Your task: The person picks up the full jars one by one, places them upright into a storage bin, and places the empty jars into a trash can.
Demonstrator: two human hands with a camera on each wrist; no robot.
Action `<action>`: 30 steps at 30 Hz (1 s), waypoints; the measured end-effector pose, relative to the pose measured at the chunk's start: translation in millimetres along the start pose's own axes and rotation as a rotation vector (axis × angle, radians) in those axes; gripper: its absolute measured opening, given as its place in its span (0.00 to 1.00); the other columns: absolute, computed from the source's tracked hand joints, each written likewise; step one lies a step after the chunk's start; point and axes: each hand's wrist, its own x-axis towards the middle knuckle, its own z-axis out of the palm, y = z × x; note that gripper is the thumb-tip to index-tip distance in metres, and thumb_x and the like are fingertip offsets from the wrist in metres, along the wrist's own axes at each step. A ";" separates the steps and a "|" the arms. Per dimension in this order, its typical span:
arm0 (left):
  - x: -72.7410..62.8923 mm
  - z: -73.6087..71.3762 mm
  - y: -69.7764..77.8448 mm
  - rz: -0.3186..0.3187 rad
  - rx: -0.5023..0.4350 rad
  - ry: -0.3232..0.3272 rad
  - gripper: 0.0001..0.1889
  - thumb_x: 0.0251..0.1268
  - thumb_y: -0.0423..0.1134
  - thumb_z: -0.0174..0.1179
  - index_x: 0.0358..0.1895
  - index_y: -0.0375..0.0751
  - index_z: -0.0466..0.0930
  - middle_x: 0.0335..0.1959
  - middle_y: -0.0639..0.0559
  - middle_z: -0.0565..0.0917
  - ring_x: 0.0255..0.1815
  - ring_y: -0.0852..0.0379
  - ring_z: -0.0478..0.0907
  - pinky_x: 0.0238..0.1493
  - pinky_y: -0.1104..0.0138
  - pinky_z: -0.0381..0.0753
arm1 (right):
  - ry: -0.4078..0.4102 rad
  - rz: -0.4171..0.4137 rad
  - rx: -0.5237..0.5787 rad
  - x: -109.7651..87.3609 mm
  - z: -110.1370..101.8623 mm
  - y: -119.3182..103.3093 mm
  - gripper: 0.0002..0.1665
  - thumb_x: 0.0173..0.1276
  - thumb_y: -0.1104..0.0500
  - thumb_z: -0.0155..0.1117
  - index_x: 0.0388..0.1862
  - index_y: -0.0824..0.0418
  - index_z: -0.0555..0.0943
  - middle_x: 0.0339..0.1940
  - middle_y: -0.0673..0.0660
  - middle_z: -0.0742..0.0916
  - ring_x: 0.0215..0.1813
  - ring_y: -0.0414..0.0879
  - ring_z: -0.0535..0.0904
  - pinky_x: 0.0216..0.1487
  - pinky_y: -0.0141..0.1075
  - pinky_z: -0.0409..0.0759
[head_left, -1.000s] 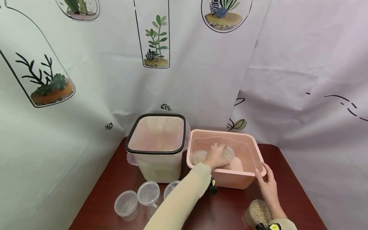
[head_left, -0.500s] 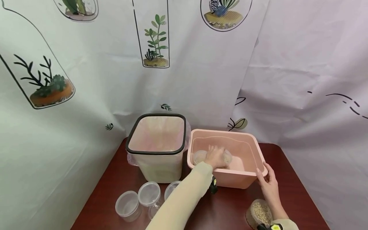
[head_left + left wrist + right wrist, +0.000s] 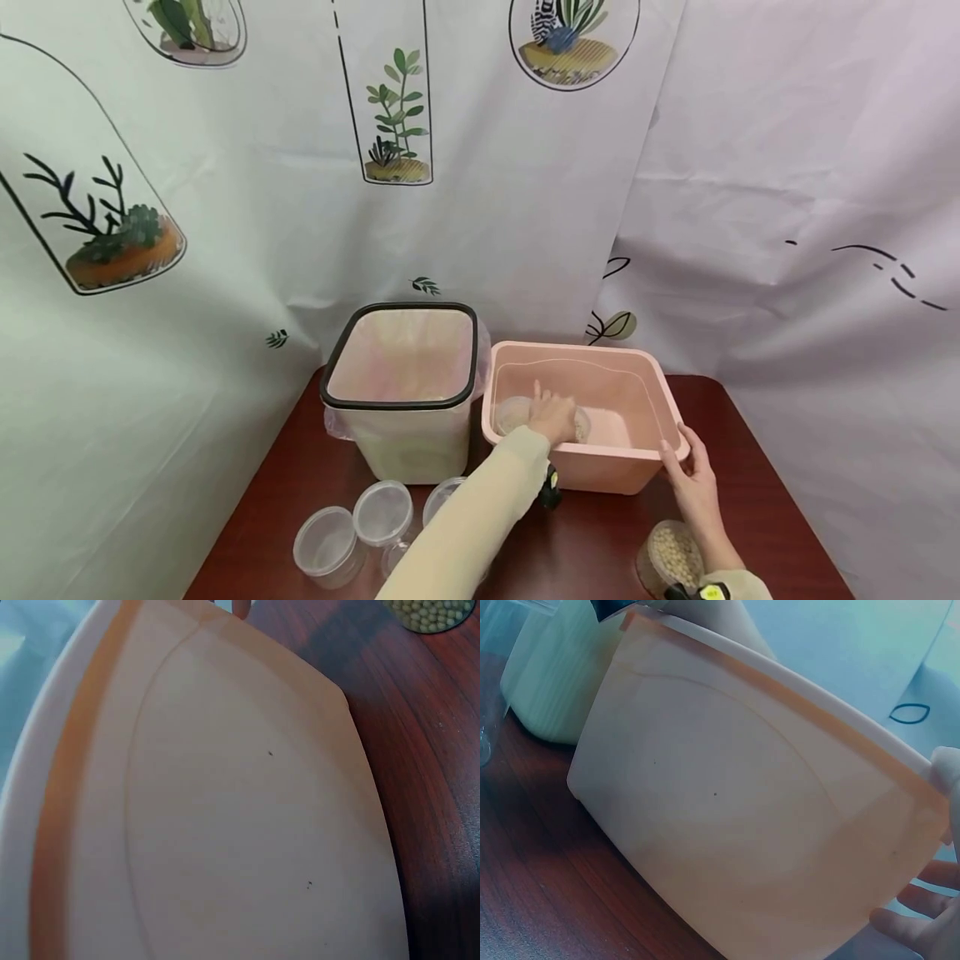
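My left hand (image 3: 553, 417) reaches down inside a pink plastic bin (image 3: 609, 472) and holds a clear plastic jar (image 3: 582, 426) with pale contents near the bin's floor. One finger sticks out; the rest are partly hidden. Left of that hand, a second clear jar (image 3: 512, 412) stands in the bin. My right hand (image 3: 697, 487) grips the bin's right front corner, thumb on the rim and fingers spread along the outside, as the right wrist view also shows. The left wrist view is filled by the bin's outer wall (image 3: 240, 795).
A jar of pale beans (image 3: 672, 557) stands on the dark red table (image 3: 570, 542) below my right hand. A white bucket (image 3: 416, 442) with a black rim adjoins the bin's left. Several clear containers (image 3: 328, 546) stand at front left, partly behind my left sleeve (image 3: 472, 525).
My left hand has lowered the jar toward the bin's floor and shifted slightly left, and one finger has straightened. The right hand stays on the bin's corner.
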 end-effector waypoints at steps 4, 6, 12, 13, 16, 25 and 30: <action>-0.7 -3.9 0.9 -0.004 -0.096 0.069 0.23 0.37 0.57 0.74 0.35 0.50 0.79 0.39 0.54 0.82 0.47 0.50 0.74 0.61 0.51 0.60 | 0.010 -0.043 0.024 -1.4 0.5 0.0 0.35 0.71 0.52 0.53 0.73 0.53 0.55 0.69 0.67 0.61 0.45 0.22 0.68 0.37 0.20 0.74; -1.8 -8.0 2.7 -0.011 -0.145 0.093 0.23 0.37 0.58 0.73 0.32 0.49 0.77 0.36 0.54 0.80 0.44 0.52 0.73 0.54 0.56 0.67 | 0.006 -0.057 0.037 -2.3 0.4 -0.4 0.34 0.71 0.52 0.54 0.73 0.53 0.55 0.69 0.67 0.61 0.47 0.23 0.68 0.37 0.20 0.75; -7.9 -24.4 14.7 0.003 -0.192 0.181 0.27 0.48 0.63 0.65 0.44 0.47 0.79 0.42 0.51 0.77 0.46 0.53 0.73 0.45 0.61 0.73 | 0.010 -0.083 0.016 1.0 -0.9 7.4 0.34 0.70 0.52 0.55 0.72 0.52 0.58 0.66 0.71 0.64 0.52 0.33 0.71 0.39 0.22 0.75; -9.2 -27.0 17.0 0.004 -0.195 0.196 0.29 0.48 0.64 0.64 0.47 0.47 0.78 0.44 0.50 0.76 0.47 0.53 0.72 0.44 0.61 0.74 | 0.007 -0.089 -0.004 1.4 -1.6 8.0 0.34 0.70 0.52 0.55 0.72 0.52 0.57 0.65 0.72 0.65 0.53 0.34 0.71 0.39 0.21 0.75; -13.9 -33.5 24.0 0.013 -0.228 0.236 0.32 0.50 0.63 0.63 0.54 0.46 0.76 0.50 0.48 0.73 0.49 0.53 0.71 0.44 0.61 0.75 | 0.015 -0.099 -0.011 1.4 -2.5 6.9 0.33 0.69 0.52 0.56 0.71 0.51 0.59 0.63 0.73 0.66 0.52 0.34 0.72 0.38 0.21 0.75; -38.3 -55.5 46.9 0.113 -0.192 0.333 0.30 0.51 0.62 0.63 0.53 0.47 0.75 0.45 0.51 0.74 0.47 0.57 0.71 0.43 0.68 0.74 | 0.004 -0.041 0.011 3.5 -3.8 0.1 0.34 0.70 0.53 0.56 0.71 0.59 0.58 0.63 0.72 0.68 0.43 0.19 0.69 0.39 0.23 0.76; -54.5 -61.4 57.5 0.156 -0.199 0.381 0.30 0.53 0.62 0.61 0.53 0.47 0.74 0.52 0.49 0.72 0.52 0.55 0.70 0.41 0.69 0.76 | 0.000 -0.061 0.002 3.8 -4.6 2.3 0.34 0.69 0.53 0.56 0.70 0.60 0.58 0.59 0.73 0.71 0.42 0.21 0.71 0.38 0.22 0.76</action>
